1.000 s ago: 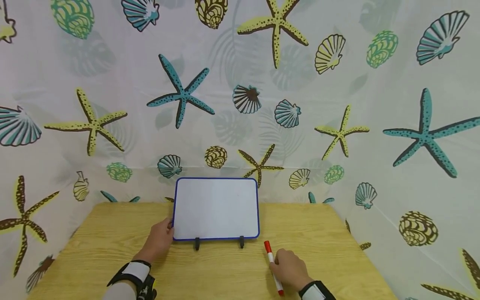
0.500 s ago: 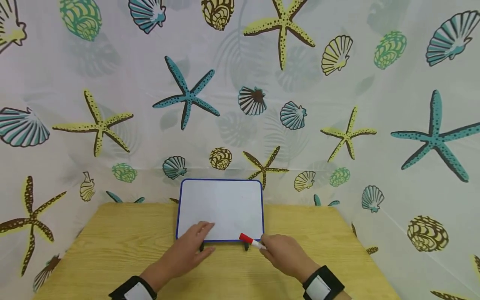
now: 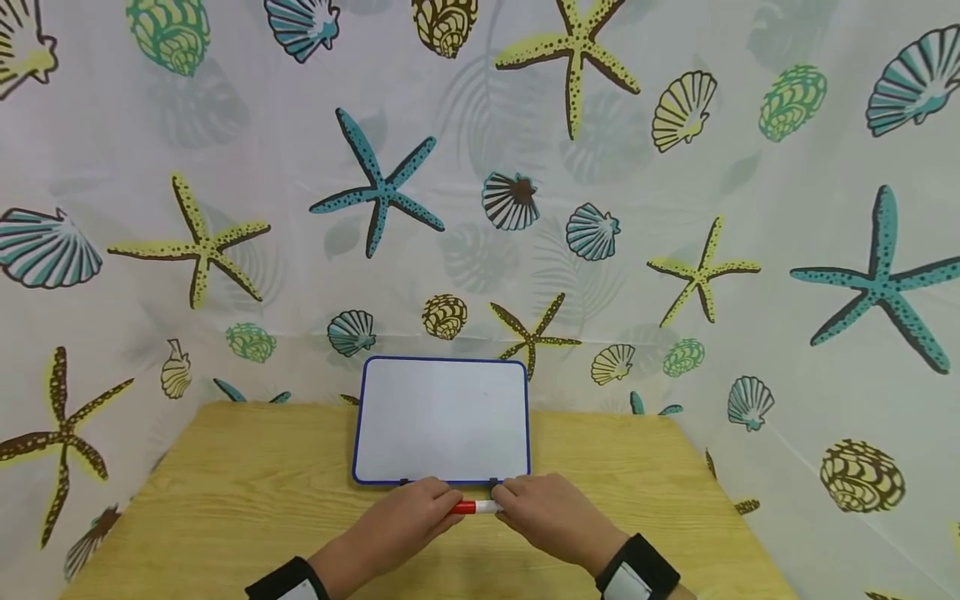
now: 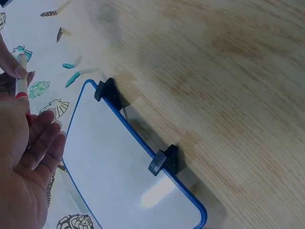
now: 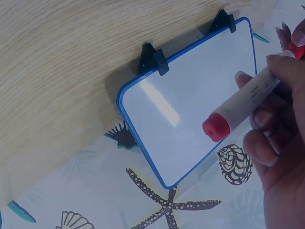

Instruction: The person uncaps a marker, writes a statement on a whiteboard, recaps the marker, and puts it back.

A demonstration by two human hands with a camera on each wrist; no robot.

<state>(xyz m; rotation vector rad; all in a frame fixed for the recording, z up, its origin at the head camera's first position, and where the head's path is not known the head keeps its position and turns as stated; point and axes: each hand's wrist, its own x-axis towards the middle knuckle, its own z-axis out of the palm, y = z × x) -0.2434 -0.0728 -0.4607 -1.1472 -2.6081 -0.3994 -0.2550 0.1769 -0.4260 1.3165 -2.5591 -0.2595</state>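
Note:
A marker (image 3: pixel 485 507) with a white barrel and red ends lies level between both hands, just in front of a small whiteboard (image 3: pixel 442 421). My left hand (image 3: pixel 405 523) pinches its red cap (image 3: pixel 467 507) between thumb and fingers. The barrel is gripped by my right hand (image 3: pixel 557 515); in the right wrist view the red tail end of the marker (image 5: pixel 248 101) sticks out past the fingers. The cap still covers the tip end. Blue-edged and blank, the whiteboard stands propped up behind the hands.
Two black clip feet (image 4: pixel 165 160) hold the whiteboard's lower edge on the wooden table (image 3: pixel 262 467). A fabric backdrop (image 3: pixel 465 275) printed with shells and starfish hangs behind the table and along its sides.
My left hand has left the whiteboard's left edge and come over to take the cap. The right hand has lifted the marker from the table, moved it left and turned it level.

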